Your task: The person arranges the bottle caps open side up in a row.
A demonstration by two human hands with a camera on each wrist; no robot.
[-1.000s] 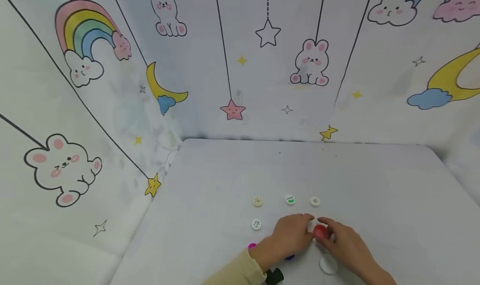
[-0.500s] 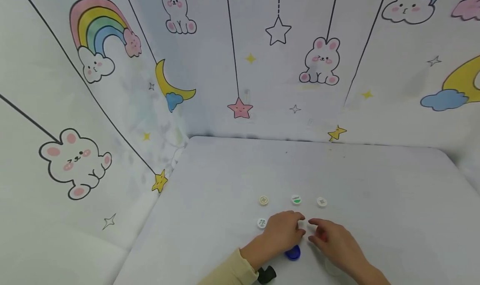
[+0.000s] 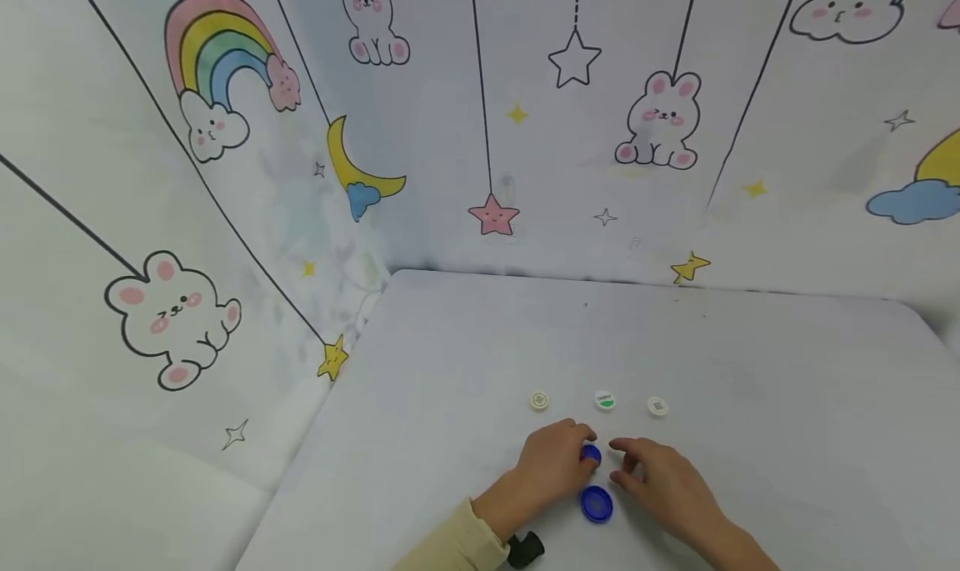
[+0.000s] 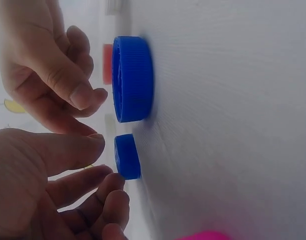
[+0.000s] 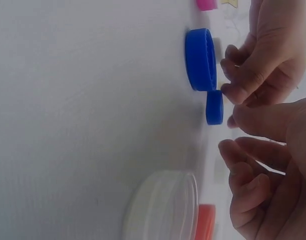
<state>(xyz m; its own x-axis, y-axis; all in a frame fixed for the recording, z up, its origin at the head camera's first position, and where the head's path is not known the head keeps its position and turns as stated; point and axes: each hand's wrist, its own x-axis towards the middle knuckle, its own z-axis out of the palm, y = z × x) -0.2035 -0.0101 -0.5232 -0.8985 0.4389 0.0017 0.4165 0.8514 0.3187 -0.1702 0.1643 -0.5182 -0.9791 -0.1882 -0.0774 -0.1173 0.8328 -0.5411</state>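
Observation:
My left hand point(image 3: 551, 463) is low over the table, thumb and fingers spread at either side of a small blue bottle cap point(image 3: 592, 454). In the left wrist view its fingertips are right at the rim of this small cap, which stands beside a larger ribbed blue cap point(image 4: 133, 79). That larger cap lies open side up in the head view, just below the hand. To the right, my right hand point(image 3: 671, 483) has its thumb and index finger apart with nothing between them. A red cap point(image 5: 206, 220) and a clear round lid point(image 5: 167, 205) are near it, hidden from the head view.
Three small pale caps lie in a row beyond the hands: a cream one point(image 3: 539, 401), a white-and-green one point(image 3: 605, 401) and a white one point(image 3: 657, 407). A magenta cap point(image 4: 210, 236) shows at the left wrist view's edge. A black object point(image 3: 527, 549) is by the left sleeve.
Both hands have moved left from the red cap, which the right hand was touching with its fingertips. My left fingers are now around the small blue cap, and the larger blue cap is uncovered.

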